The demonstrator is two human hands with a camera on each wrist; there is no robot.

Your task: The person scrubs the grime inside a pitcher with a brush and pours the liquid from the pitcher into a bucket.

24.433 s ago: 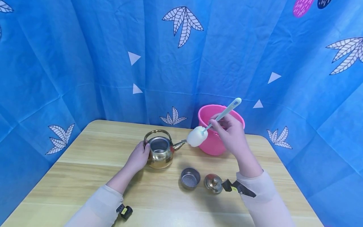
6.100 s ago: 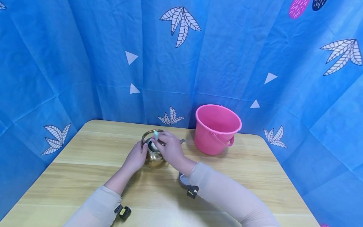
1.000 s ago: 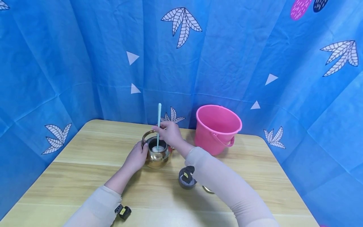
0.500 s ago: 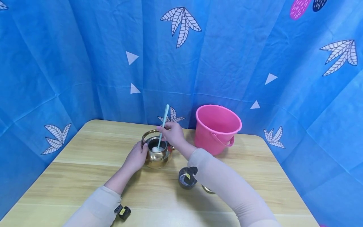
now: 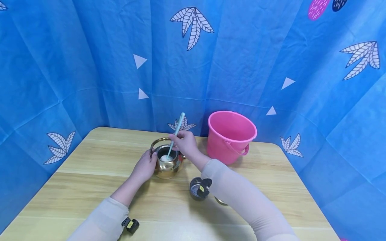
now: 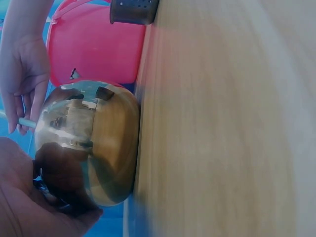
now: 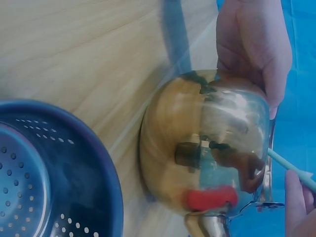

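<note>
A shiny gold teapot (image 5: 167,170) stands lidless on the table, its hoop handle raised. My left hand (image 5: 146,166) grips its left side by the handle's base; in the left wrist view the thumb lies along the teapot (image 6: 116,143). My right hand (image 5: 186,144) pinches the pale blue handle (image 5: 180,121) of a sponge brush, tilted to the right. The brush's white sponge head (image 5: 166,158) sits inside the teapot's mouth. In the right wrist view, the teapot's spout (image 7: 216,224) points away from the left hand (image 7: 256,47).
A perforated metal strainer cup (image 5: 196,193) stands below my right wrist. Beside it the gold lid (image 5: 221,201) is mostly hidden by the right sleeve. Behind to the right stands a pink bucket (image 5: 223,150). A blue curtain (image 5: 187,77) hangs behind the wooden table (image 5: 99,160).
Earliest, the brush was held outside the teapot near the bucket; later its head went inside. Over the last second its handle has tilted rightward with my right hand. My left hand keeps its place.
</note>
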